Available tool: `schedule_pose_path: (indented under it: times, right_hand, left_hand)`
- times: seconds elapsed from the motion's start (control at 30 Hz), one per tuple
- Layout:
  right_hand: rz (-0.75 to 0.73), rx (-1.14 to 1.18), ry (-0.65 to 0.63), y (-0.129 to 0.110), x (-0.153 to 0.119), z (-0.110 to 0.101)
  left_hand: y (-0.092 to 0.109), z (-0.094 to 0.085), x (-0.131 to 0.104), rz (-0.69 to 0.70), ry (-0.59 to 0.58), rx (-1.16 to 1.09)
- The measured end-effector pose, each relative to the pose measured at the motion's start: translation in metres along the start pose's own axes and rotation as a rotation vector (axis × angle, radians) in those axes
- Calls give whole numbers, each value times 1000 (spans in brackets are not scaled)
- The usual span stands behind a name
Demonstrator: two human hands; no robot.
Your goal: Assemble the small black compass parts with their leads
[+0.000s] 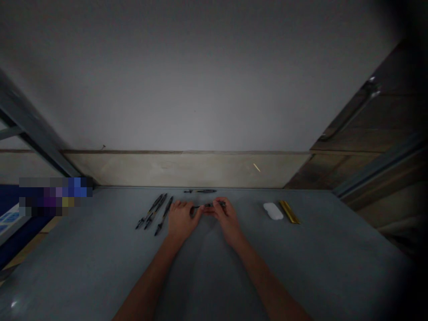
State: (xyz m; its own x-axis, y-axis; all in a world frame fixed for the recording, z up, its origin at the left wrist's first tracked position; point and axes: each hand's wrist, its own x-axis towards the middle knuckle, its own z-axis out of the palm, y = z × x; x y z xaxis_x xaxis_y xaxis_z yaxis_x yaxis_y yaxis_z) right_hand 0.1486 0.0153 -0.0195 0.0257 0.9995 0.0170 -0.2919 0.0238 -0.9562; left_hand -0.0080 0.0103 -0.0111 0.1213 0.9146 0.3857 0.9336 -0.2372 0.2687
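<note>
Lettering is nowhere legible: the light is dim, and the thin dark tool (207, 206) that I hold shows no brand or mark I can read. My left hand (181, 219) pinches its left end with the fingertips closed on it, and my right hand (226, 216) grips the right end the same way, so the tool lies level between them, just above the grey table (301, 267). Whether it is a pen or a drawing compass I cannot tell. Three similar dark tools (154, 214) lie side by side just left of my left hand, and one more (200, 191) lies at the far edge. A white case (273, 211) and a gold strip (289, 212) sit together off to the right, both unmarked as far as I can see. At the left, a patch is blurred into coloured blocks.
</note>
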Motion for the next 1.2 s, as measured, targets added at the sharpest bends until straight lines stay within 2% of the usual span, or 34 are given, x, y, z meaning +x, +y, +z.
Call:
schedule_pose_path:
  times: [0.13,0.23,0.33,0.43,0.57,0.77,0.93,1.0,1.13,1.2]
  right_hand:
    - [4,-69,-19,2,2,-2]
    - [-27,-226,-74,1,2,-3]
    - [-92,-391,-136,-3,-1,-3]
    - [-119,-481,-114,-7,-3,-2]
    - [-124,-485,-70,-6,-3,0]
    - [-156,-400,-106,-1,-2,-1]
    - [-172,-584,-18,-4,-1,-5]
    - [-167,-578,-27,-3,-1,-5]
    - [-189,-465,-95,0,0,-4]
    - [-217,-509,-91,1,1,-5]
  left_hand:
    - [3,-1,-2,51,-100,7]
    - [6,-2,-3,139,-212,1]
    - [8,-4,-4,176,-263,-16]
    - [9,-5,-4,173,-269,-62]
    - [8,-3,-4,188,-282,-93]
    - [4,0,-4,84,-233,-57]
    - [4,0,-5,190,-224,-140]
    - [4,0,-5,189,-232,-110]
    - [4,1,-4,104,-228,-64]
    - [4,1,-4,104,-230,-88]
